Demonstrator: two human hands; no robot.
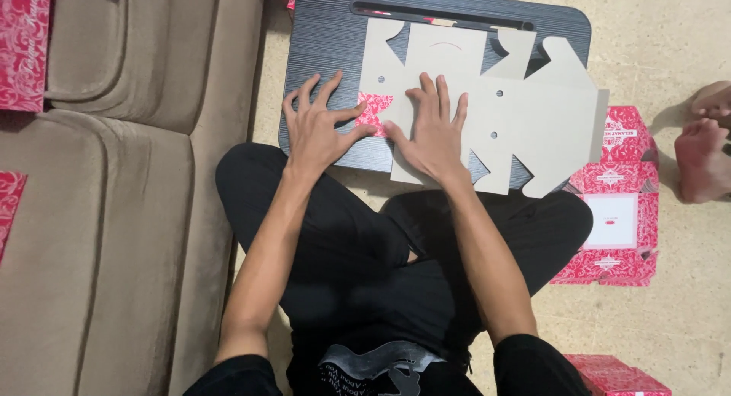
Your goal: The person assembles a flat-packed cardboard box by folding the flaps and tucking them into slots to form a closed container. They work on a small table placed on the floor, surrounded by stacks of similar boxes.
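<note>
A flat die-cut cardboard box blank (518, 114) lies plain side up on a black lap tray (327, 38). A small flap at its left edge is folded over, showing its red patterned side (373, 110). My left hand (316, 129) is spread flat on the tray with the thumb touching that red flap. Fingers apart, my right hand (430, 129) presses flat on the blank just right of the flap. Neither hand grips anything. I sit cross-legged in black trousers (365, 244) behind the tray.
A beige sofa (114, 213) fills the left, with red patterned pieces (23, 46) on it. A stack of flat red box blanks (620, 213) lies on the floor at right. Another person's feet (704, 145) show at the right edge. A red box (617, 377) sits bottom right.
</note>
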